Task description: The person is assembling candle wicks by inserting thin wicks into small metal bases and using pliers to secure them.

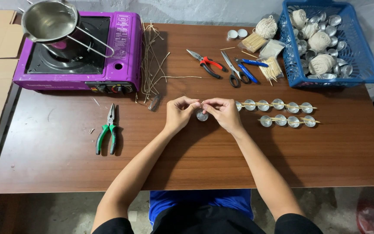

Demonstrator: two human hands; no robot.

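Purple stove (78,56) with a steel pot (50,19) sits at the table's (44,164) far left corner, green pliers (107,130) in front of it. Blue basket (332,43) of string balls sits far right, with red pliers (206,63) and scissors (234,71) along the far edge.

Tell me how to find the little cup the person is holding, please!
Start at the brown wooden table and look to its middle, where the left hand and right hand meet. Between them sits a small silver cup. Unlike the two rows of cups beside it, it has no stick across its top.
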